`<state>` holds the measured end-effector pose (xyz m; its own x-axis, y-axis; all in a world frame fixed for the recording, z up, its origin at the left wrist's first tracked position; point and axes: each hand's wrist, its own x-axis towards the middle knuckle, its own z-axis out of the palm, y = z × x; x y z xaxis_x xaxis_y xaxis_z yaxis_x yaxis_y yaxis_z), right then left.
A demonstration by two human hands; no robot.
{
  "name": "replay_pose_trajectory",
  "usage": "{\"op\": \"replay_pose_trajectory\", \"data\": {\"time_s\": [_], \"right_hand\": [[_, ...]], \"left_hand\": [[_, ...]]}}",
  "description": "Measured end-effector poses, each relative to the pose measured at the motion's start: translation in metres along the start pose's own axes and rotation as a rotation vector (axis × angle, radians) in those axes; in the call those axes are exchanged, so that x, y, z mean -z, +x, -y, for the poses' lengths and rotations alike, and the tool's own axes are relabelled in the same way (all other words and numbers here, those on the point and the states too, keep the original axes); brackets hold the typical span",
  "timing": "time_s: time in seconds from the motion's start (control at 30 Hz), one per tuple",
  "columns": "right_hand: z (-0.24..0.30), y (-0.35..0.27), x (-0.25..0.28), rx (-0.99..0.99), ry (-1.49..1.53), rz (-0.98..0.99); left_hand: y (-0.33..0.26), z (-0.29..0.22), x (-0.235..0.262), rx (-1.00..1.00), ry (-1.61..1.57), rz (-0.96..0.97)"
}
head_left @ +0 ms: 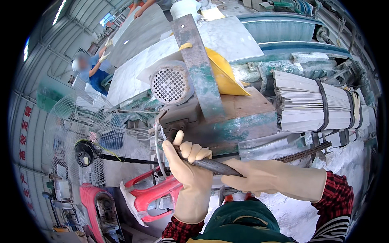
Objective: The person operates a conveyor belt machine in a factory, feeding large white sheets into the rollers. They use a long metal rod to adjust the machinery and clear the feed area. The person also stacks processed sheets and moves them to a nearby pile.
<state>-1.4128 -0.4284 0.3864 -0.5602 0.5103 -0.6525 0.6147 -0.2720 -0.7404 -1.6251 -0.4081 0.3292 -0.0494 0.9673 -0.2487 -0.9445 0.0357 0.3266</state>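
Observation:
Both my hands wear cream rubber gloves. My left hand (189, 164) is wrapped around a dark metal bar (212, 165), its thumb and fingers pointing toward the machine. My right hand (253, 176) grips the bar's lower right end, with its fingers mostly hidden under and behind it. The bar slants up left toward a bolted fitting (178, 124) on the machine; my left hand covers where they meet. Just beyond stands a motor with a round grille (169, 85), beside an upright steel plate (196, 65) with worn green paint.
Bundled pale strips (306, 103) lie at the right. A caged fan (87, 152) stands left, with a red plastic stool (152, 194) near my left forearm. Large stone slabs (231, 38) lie beyond the machine. A person in blue (97, 75) works at the far left; another person's arm shows at the top.

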Motion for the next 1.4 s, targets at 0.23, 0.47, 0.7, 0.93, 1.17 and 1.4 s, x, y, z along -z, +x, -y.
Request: {"op": "replay_pose_trajectory", "data": {"time_s": [0.23,0.47,0.7,0.93,1.17,1.4], "right_hand": [[-0.052,0.025,-0.014,0.54,-0.577,-0.264],[-0.043,0.02,0.0,0.694,-1.018,-0.186],[-0.025,0.014,0.009,0.475,-0.634,-0.061],[0.011,-0.002,0.02,0.012,-0.015,0.087],[0.01,-0.005,0.018,-0.002,-0.105,0.026],[-0.011,-0.003,-0.002,0.088,0.064,-0.049]], "left_hand": [[0.012,-0.001,0.019,0.083,-0.176,0.29],[0.011,0.0,0.014,0.076,-0.183,0.289],[0.011,0.0,0.011,0.076,-0.177,0.308],[0.01,-0.003,0.01,0.052,-0.163,0.236],[0.013,0.0,0.006,0.051,-0.088,0.142],[-0.004,0.011,-0.002,-0.071,0.059,-0.038]]}}
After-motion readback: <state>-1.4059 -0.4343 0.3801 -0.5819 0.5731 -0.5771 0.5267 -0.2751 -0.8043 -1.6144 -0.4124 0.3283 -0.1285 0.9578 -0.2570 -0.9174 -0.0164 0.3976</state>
